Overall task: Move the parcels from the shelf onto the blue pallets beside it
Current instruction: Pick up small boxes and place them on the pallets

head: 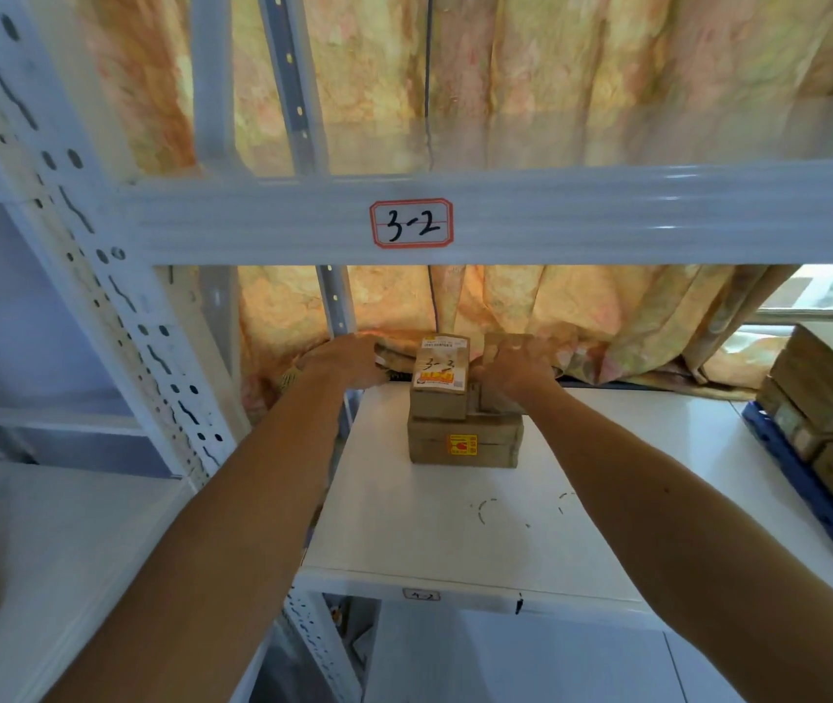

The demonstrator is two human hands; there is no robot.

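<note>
Parcels are stacked at the back of the white shelf board (455,525), close to the patterned curtain (607,317). A wide lower parcel (465,443) is topped by a labelled parcel (442,378) and, just beside it, a smaller parcel (498,404). The smaller parcel is gripped from above by the right hand (511,367), with the fingers curled over it. The left hand (348,360) is held flat with straight fingers just left of the labelled parcel; contact cannot be told. More boxes (830,388) are seen on the blue pallet (805,479) at the right.
</note>
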